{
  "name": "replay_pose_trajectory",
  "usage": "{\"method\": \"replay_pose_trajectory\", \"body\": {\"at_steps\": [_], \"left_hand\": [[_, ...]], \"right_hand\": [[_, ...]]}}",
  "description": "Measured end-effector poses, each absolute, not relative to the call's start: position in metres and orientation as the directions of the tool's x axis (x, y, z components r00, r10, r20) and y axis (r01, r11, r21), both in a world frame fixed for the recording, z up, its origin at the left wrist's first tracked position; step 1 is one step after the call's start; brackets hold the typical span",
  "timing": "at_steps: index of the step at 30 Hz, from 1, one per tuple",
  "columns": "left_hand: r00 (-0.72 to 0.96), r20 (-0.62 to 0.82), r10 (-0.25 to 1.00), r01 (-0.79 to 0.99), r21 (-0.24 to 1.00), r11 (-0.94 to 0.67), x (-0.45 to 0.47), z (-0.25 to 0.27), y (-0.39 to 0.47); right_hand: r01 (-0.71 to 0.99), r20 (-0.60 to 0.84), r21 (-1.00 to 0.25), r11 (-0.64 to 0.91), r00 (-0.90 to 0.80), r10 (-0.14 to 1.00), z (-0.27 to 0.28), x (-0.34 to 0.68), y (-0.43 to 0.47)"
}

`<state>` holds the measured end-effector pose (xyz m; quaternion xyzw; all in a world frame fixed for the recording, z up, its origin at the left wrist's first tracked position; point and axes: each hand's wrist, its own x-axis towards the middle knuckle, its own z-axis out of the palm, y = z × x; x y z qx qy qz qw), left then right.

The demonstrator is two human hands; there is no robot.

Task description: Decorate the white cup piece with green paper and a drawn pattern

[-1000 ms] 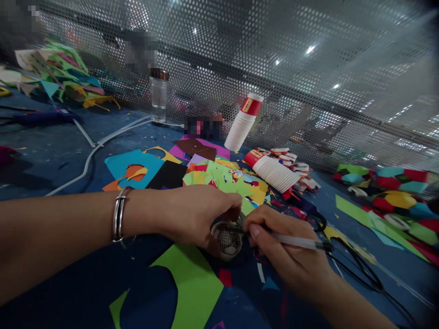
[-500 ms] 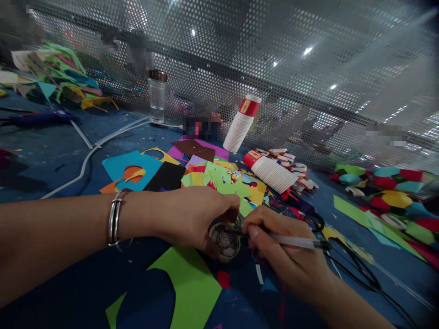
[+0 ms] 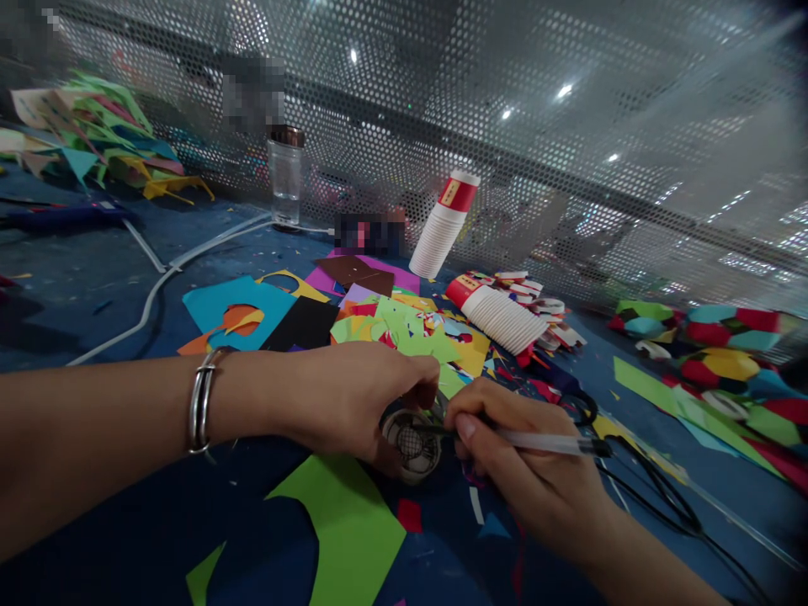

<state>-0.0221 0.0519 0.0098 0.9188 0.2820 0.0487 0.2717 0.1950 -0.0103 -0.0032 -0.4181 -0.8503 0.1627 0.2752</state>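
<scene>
The work seems to be at the drawing step. A small round piece (image 3: pixel 412 446), pale and cup-like, lies at the centre of the work, and its face already carries a fine grid of dark lines. The left hand (image 3: pixel 363 404), at ten o'clock from it, has the fingers bent around its rim; how hard they press, one cannot tell. The right hand (image 3: pixel 530 459), at three o'clock, pinches a slim pen (image 3: pixel 549 441) between thumb and forefinger, with its point toward the piece. In judgement, the next move calls for a quiet left hand and a light, short stroke, because the curved rim leaves little room.

Between seven and eight o'clock lies a flat, smooth green sheet (image 3: pixel 353 513), cut with curved edges; at six o'clock, a red scrap (image 3: pixel 409 515). At twelve o'clock, thin coloured papers (image 3: pixel 410 324) overlap on the blue counter (image 3: pixel 151 505). Between one and two o'clock, a stack of white paper cups (image 3: pixel 498 318), ribbed by its rims, lies on its side.
</scene>
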Motion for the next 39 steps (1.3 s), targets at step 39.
{"method": "replay_pose_trajectory", "body": {"at_steps": [39], "left_hand": [[0.825,-0.102,0.556,0.513,0.55,-0.66,-0.0218,0.0118,0.0513]], "right_hand": [[0.535,0.22,-0.64,0.551,-0.56,0.799,0.0018,0.1913,-0.0162]]}}
